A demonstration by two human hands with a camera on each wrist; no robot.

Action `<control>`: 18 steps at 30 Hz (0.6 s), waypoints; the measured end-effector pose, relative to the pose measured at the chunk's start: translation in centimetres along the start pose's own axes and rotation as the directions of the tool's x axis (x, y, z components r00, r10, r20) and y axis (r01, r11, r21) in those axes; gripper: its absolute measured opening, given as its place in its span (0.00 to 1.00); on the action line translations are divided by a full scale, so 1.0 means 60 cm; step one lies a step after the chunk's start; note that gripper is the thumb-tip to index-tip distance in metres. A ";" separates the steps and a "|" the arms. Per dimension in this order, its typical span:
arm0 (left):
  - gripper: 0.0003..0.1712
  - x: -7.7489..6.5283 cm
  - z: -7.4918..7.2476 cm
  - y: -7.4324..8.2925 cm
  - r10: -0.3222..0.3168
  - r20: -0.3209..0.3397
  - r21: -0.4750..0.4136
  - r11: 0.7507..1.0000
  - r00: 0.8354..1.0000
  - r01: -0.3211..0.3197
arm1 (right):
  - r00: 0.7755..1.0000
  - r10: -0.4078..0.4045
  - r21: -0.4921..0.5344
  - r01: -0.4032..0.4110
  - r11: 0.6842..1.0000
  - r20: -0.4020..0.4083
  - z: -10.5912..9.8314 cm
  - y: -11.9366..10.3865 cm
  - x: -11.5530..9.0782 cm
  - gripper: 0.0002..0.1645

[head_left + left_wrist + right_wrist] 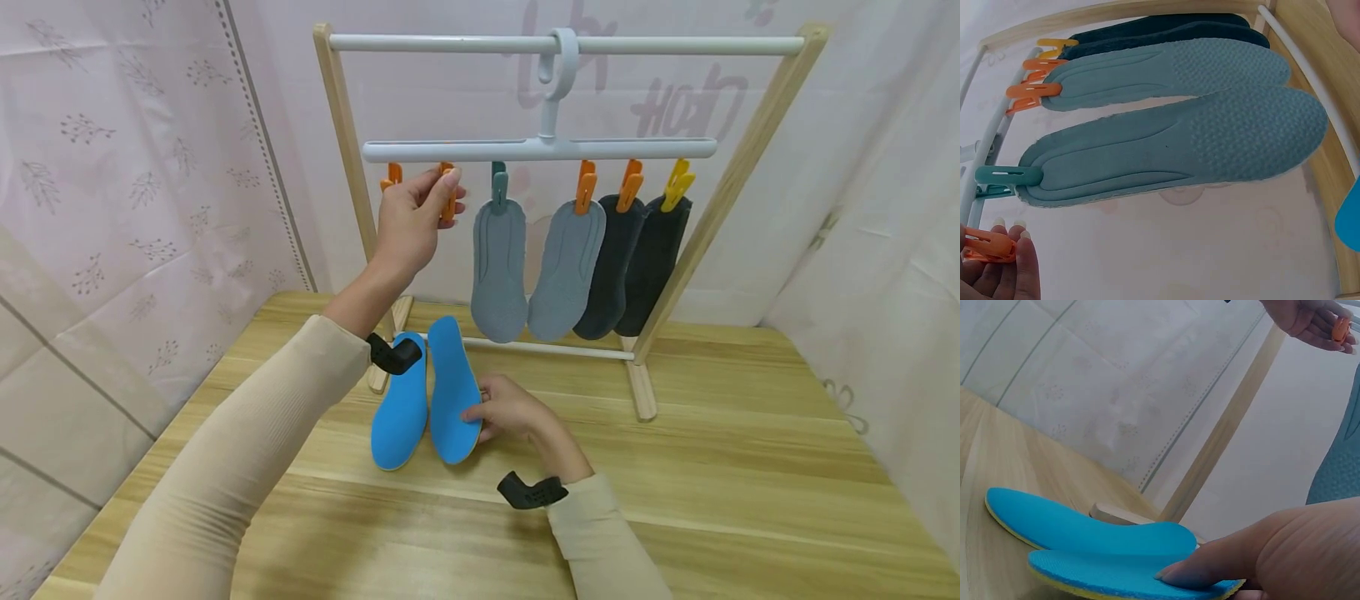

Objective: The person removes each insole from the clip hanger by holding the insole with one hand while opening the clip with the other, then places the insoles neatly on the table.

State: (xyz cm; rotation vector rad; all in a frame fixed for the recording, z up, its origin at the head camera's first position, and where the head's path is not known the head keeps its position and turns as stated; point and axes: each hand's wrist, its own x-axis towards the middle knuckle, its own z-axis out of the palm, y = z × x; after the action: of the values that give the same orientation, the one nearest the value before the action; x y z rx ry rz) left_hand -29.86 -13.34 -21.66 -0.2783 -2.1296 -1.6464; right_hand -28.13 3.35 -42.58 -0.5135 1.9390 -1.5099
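Note:
My left hand [442,187] is raised to the white clip hanger [637,149] and pinches an orange clip [447,200] between thumb and fingers; the left wrist view shows the same orange clip [988,245] at my fingertips [1019,236]. Low on the table, my right hand [476,412] holds a blue insole [452,375] by its right edge, fingers lying across its top [1172,572]. A second blue insole [400,408] lies flat just left of it. Two grey insoles [498,267] and two dark insoles [630,267] hang from clips.
A wooden drying rack [341,150] with a white top bar [450,43] stands at the back of the wooden table [750,467]. Another orange clip [392,177] hangs at the hanger's left end with nothing in it. Pale patterned cloth surrounds the table.

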 end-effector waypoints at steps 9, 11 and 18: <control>0.26 -0.003 0.001 0.001 -0.005 -0.003 -0.009 1.000 1.000 0.005 | 1.000 0.017 0.002 -0.017 1.000 0.011 0.004 0.002 0.001 0.22; 0.26 -0.004 0.001 0.001 -0.003 -0.004 -0.011 1.000 1.000 0.003 | 0.999 0.027 -0.008 -0.027 1.000 0.017 0.004 0.002 0.000 0.21; 0.25 -0.005 0.001 0.000 0.014 -0.004 -0.008 1.000 1.000 -0.014 | 0.996 0.080 -0.003 -0.080 0.997 0.035 0.010 -0.001 -0.003 0.15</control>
State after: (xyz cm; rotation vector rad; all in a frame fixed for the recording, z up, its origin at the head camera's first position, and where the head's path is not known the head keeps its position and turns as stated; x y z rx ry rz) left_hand -29.60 -13.25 -21.85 -0.2923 -2.1140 -1.6467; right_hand -27.61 3.02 -42.59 -0.4548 1.9110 -1.4403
